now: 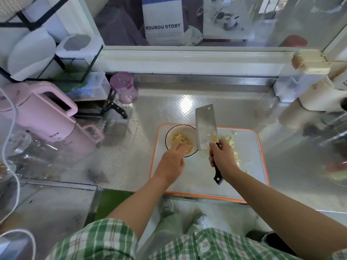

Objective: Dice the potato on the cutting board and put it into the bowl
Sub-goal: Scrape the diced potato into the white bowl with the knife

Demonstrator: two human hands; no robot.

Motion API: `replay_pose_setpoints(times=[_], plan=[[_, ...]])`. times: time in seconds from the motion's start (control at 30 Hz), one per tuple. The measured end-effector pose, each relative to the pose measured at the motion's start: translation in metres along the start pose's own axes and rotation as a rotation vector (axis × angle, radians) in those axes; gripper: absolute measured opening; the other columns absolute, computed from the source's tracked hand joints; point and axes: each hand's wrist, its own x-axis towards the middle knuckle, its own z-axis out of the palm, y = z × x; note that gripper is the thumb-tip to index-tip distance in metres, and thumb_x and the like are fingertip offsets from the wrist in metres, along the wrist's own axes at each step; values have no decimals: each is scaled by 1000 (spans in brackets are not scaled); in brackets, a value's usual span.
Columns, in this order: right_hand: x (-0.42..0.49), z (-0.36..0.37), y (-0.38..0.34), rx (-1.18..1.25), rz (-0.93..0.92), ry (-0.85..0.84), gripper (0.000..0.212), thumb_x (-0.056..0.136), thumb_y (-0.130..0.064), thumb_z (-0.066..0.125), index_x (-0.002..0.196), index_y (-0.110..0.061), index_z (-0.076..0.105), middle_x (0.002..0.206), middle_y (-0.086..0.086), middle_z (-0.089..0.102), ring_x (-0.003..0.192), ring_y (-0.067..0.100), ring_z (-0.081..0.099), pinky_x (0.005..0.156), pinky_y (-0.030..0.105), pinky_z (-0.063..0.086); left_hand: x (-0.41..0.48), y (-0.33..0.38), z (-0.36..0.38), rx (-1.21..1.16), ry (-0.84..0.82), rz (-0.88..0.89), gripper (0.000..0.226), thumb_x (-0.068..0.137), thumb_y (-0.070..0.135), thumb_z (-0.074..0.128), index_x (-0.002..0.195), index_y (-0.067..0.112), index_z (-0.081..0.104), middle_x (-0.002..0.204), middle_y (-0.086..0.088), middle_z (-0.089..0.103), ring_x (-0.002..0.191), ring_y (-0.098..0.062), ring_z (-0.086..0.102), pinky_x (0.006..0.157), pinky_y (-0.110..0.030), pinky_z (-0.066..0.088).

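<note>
In the middle of the frame the right hand (222,156) grips the wide steel cleaver (205,128) by its black handle, blade lifted, likely to keep it safely away; the left hand (172,162) reaches into the small white bowl (170,136), likely dropping pieces; its fingers are blurred, so I cannot tell how open it is; yellow potato dice (181,139) lie in the bowl; more wait on the white orange-edged cutting board (249,166).

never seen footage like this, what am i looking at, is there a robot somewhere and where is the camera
There is no robot here, only a person's two bare hands. The single picture comes from a wide-angle camera worn on the person's head, looking forward and down. On a metal counter lies a white cutting board with an orange rim. On it stands a bowl holding diced potato. More potato pieces lie loose on the board, right of the blade. The right hand grips the handle of a cleaver, its blade pointing away beside the bowl. The left hand reaches over the bowl. Its fingers are blurred, so whether they hold anything is unclear.
</note>
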Motion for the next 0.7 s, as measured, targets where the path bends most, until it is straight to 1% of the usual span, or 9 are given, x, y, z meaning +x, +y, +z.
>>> replay_pose_setpoints(times=[0.1, 0.2, 0.23, 0.3, 0.37, 0.43, 0.53, 0.63, 0.7], plan=[[0, -1, 1, 7, -10, -1, 17, 98, -16, 48, 82, -11, 42, 67, 9, 49, 44, 16, 44, 41, 28, 38, 6, 4, -4, -264, 165, -265, 31, 82, -3, 55, 103, 16, 66, 106, -3, 64, 90, -22, 65, 76, -30, 55], [0, -6, 1, 18, -18, 2, 15, 98, -16, 47, 85, -9, 44, 67, 9, 49, 44, 15, 44, 40, 28, 39, 21, 18, -10, -918, 245, -612, 31, 87, -11, 43, 98, 11, 63, 98, -12, 65, 86, -25, 66, 81, -35, 58], [0, -9, 1, 19, -20, 10, 15, 97, -16, 47, 85, -9, 44, 67, 9, 49, 44, 15, 44, 41, 28, 39, 26, 24, -11, -1082, 247, -670, 32, 89, -12, 39, 99, 8, 62, 97, -15, 63, 85, -25, 66, 82, -35, 58], [1, -19, 2, 18, -21, 44, 16, 97, -15, 47, 82, -10, 44, 65, 8, 48, 43, 16, 42, 40, 28, 38, 35, 36, -8, -1176, 186, -699, 33, 91, -10, 35, 100, 4, 63, 97, -16, 64, 87, -24, 66, 86, -35, 56], [2, -34, 6, -1, -15, 98, 19, 97, -17, 48, 79, -12, 42, 63, 8, 47, 42, 16, 41, 39, 28, 37, 42, 48, 3, -1081, 83, -642, 31, 93, -7, 36, 104, 4, 63, 96, -12, 66, 92, -22, 64, 91, -34, 52], [0, -53, 13, -24, 2, 153, 25, 97, -24, 49, 77, -13, 40, 63, 9, 45, 43, 18, 40, 41, 29, 36, 47, 55, 22, -901, -12, -507, 28, 94, 3, 40, 106, 8, 65, 98, -6, 67, 97, -18, 63, 95, -34, 48], [-9, -84, 30, 16, 48, 226, 26, 99, -26, 48, 80, -11, 38, 60, 9, 39, 41, 19, 35, 41, 28, 31, 45, 63, 54, -577, -158, -283, 37, 88, 25, 40, 114, 13, 64, 115, 0, 66, 111, -12, 59, 99, -27, 43], [-20, -113, 57, -24, 114, 337, 30, 100, -28, 47, 77, -11, 38, 57, 8, 41, 38, 19, 36, 40, 27, 33, 39, 64, 84, -370, -228, -134, 40, 95, 22, 41, 131, 10, 52, 132, -5, 54, 125, -18, 46, 105, -26, 33], [-29, -127, 79, -19, 173, 390, 34, 99, -32, 45, 73, -14, 34, 59, 9, 40, 40, 18, 34, 39, 25, 32, 35, 63, 99, -264, -263, -110, 51, 96, 30, 37, 142, 8, 40, 146, -8, 41, 136, -22, 33, 110, -25, 21]])
